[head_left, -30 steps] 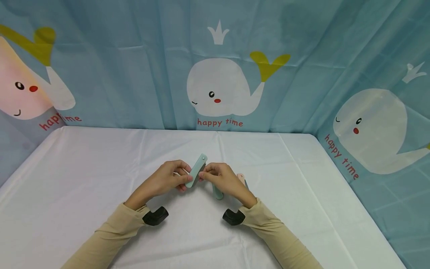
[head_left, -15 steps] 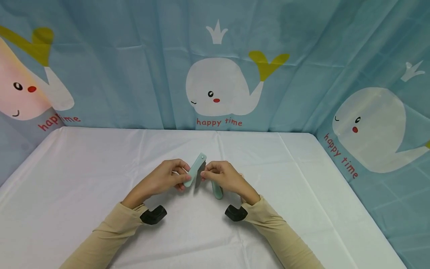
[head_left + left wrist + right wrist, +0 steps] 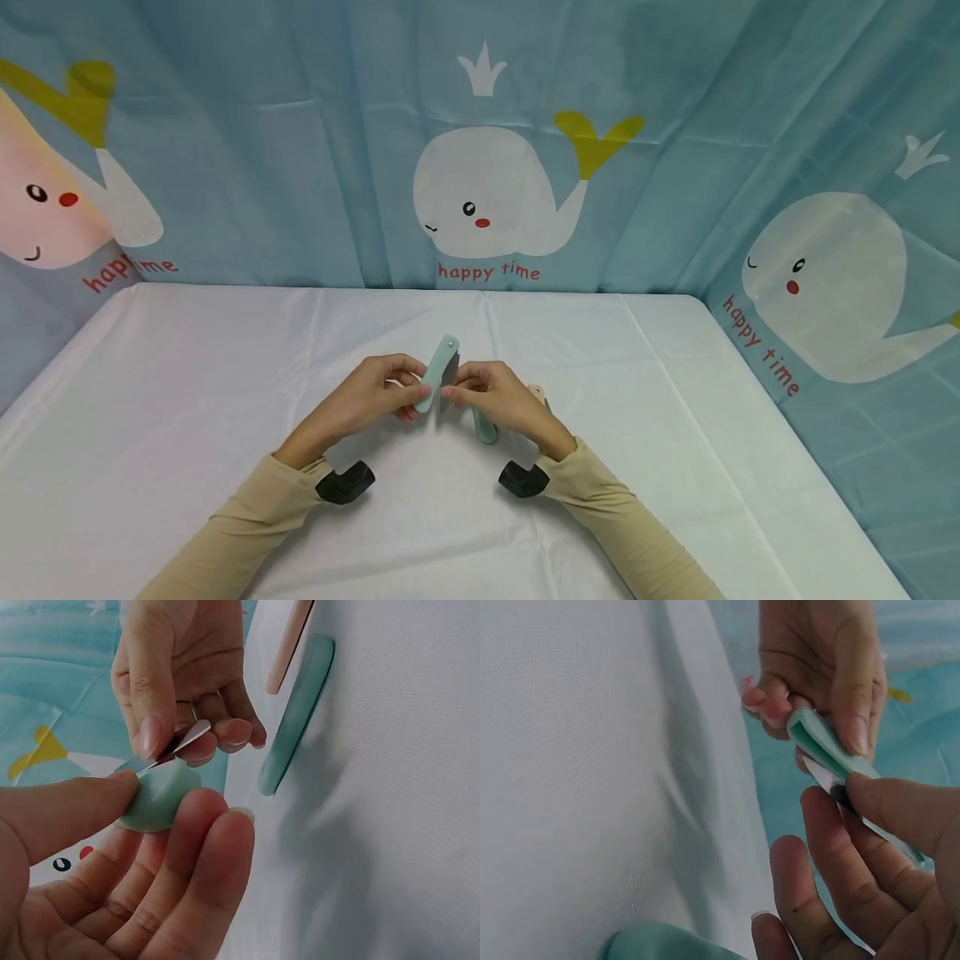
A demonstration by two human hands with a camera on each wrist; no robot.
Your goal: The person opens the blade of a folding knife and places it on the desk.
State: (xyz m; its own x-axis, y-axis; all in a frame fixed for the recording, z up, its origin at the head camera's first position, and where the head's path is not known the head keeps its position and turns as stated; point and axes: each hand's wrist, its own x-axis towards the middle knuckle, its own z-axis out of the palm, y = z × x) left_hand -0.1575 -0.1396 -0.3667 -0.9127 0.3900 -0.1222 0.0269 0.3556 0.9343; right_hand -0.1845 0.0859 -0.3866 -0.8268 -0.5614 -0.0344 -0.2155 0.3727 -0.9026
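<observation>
In the head view, my left hand (image 3: 381,390) holds the mint-green handle of a folding knife (image 3: 437,375) above the table, its pivot end pointing away from me. The dark grey blade (image 3: 452,371) stands partly out of the handle. My right hand (image 3: 491,392) pinches that blade between thumb and fingers. From the right wrist view, the handle (image 3: 825,746) shows its open slot, with the blade tip (image 3: 817,772) angled out beside it. The left wrist view looks at the handle (image 3: 159,796) end-on, between the left thumb and fingers.
A second mint-green handle (image 3: 485,427) lies on the white-covered table (image 3: 420,517), just below the right hand. Beside the right wrist lies a pink-handled piece (image 3: 537,392), partly hidden. Blue whale-print curtains (image 3: 337,183) enclose the table's back and sides. Black wrist mounts (image 3: 345,483) stick out from both sleeves.
The blade swings out from the handle, then by now stands nearer to it again. The right hand shifts slightly right and back. The knife is a little higher in the view.
</observation>
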